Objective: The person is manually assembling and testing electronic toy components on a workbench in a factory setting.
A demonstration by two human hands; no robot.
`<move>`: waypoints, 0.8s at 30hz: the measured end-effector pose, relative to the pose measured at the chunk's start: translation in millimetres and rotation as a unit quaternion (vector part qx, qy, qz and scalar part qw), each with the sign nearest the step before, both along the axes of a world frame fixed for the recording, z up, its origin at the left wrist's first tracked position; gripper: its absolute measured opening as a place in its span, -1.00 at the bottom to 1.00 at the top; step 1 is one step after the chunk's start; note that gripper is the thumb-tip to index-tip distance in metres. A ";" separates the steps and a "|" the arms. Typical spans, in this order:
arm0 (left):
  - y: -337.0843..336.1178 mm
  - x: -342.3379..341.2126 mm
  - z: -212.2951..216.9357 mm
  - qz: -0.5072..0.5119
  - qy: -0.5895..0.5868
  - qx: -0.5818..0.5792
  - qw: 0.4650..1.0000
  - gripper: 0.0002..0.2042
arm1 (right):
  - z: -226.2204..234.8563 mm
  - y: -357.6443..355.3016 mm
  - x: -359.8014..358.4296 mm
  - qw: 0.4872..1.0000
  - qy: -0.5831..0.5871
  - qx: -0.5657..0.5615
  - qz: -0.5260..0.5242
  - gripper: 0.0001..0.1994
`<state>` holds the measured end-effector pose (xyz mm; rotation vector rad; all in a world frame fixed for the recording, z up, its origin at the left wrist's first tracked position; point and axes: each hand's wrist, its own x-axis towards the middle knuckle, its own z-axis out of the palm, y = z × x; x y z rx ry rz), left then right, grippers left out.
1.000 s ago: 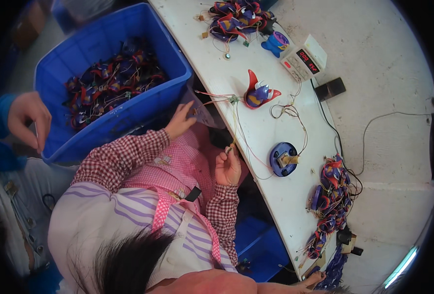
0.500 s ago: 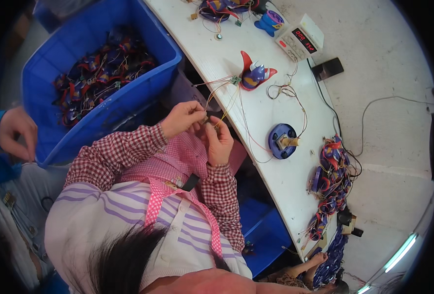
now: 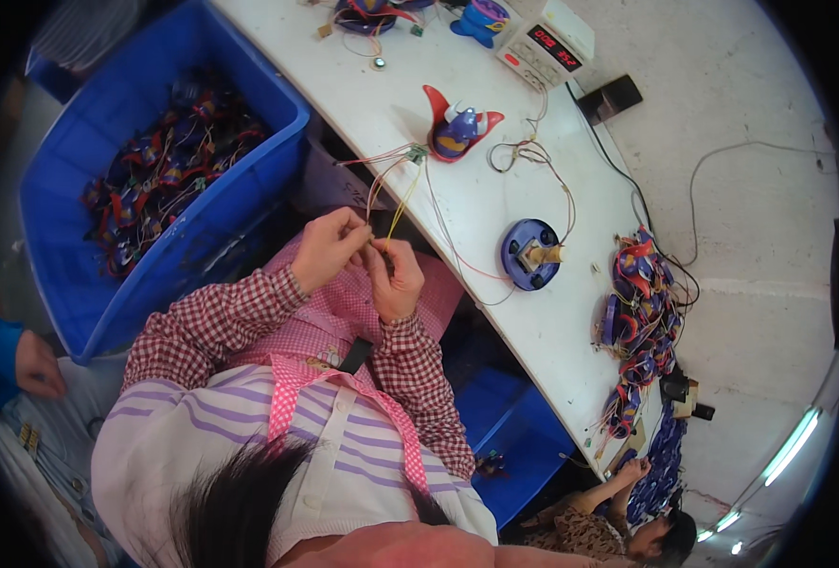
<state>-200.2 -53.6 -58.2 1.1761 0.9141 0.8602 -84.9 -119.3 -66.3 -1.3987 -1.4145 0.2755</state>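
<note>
Over my lap, close to the table's edge, both hands are pinched together on thin wires. My left hand (image 3: 327, 250) grips reddish-brown wires at its fingertips. Against it, my right hand (image 3: 396, 280) pinches the yellow wires (image 3: 400, 208); whatever else is between the fingers is too small to make out. These wires run up to a small green circuit board (image 3: 418, 153) at the table edge. The board lies beside a purple, red and white toy part (image 3: 455, 134) with wing-like red pieces. More wires lead to a round blue base (image 3: 520, 248) with a tan cylinder on it.
A blue bin (image 3: 169, 248) full of wired toy parts stands at the left. Along the white table (image 3: 429, 210) sit a power supply (image 3: 544, 49) and a pile of toy parts (image 3: 639, 312). Co-workers are at the left (image 3: 36, 364) and lower right (image 3: 580, 525).
The whole view has shifted, so the table and bin sit further left. My hands stay together on the wires. The co-worker's hand at the left has moved away from the bin's rim.
</note>
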 end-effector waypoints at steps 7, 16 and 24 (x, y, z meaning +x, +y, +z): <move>2.0 0.6 8.7 -0.035 0.030 -0.045 0.998 -0.92 | 0.9 -0.1 6.8 0.999 0.024 -0.016 0.027 -0.81; -2.7 7.3 10.6 -0.063 -0.013 -0.086 0.994 -0.92 | -13.6 -5.8 16.8 0.967 0.228 -0.113 0.030 -0.83; -8.1 5.4 27.3 0.006 0.089 0.300 0.950 -0.90 | 4.7 -16.8 25.4 0.801 0.563 -0.197 0.045 -0.83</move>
